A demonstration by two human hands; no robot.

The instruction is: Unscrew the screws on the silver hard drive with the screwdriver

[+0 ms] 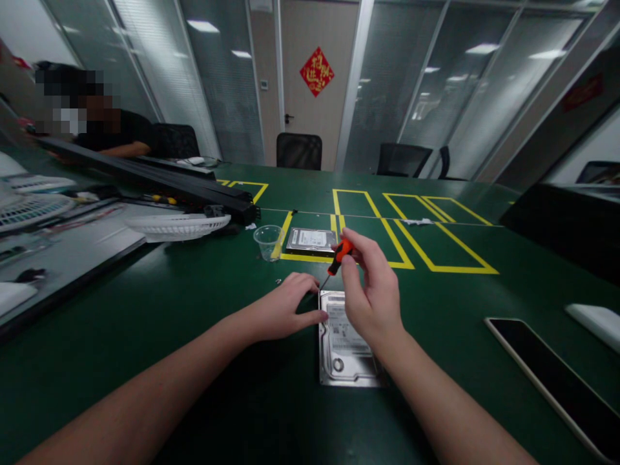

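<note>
A silver hard drive (349, 368) lies flat on the green table in front of me, its label partly hidden by my right hand. My right hand (372, 290) grips an orange-and-black screwdriver (340, 256), tilted so that its thin shaft points down at the drive's far left corner. My left hand (290, 303) steadies the drive at that corner: the thumb presses on its top face, and the fingers curl by the edge near the screwdriver's tip. Whether the tip sits in a screw is too small to tell.
Beyond the drive stand a clear plastic cup (268, 242) and a second hard drive (310, 239) within yellow tape. Small screws (278, 281) lie nearby. A phone (547, 374) is at right. White fan grilles (179, 225) and black bars (194, 187) fill the left, where another person (130, 132) sits.
</note>
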